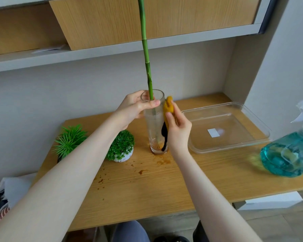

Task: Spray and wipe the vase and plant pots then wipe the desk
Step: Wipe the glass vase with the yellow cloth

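The tall glass vase (156, 123) stood upright near the middle of the wood desk (164, 180), w/ a long green stem (145, 49) sticking up out of it. The left hand (135, 109) gripped the vase near the top, fingers curled round the back & thumb across the front by the rim. The right hand (177, 130) pinched a yellow cloth (168, 109) and pressed it on the vase's right side, up high. A black bit hung down from the cloth beside the glass.

Two small green plants sat just left of the vase: one in a white pot (123, 157), and a spiky plant (70, 138) whose pot was mostly hidden by the arm. Brown spots (142, 171) dotted the desk in front. A clear tray (227, 126) lay to the right. A blue spray bottle (289, 154) stood at the far right edge, blurry.
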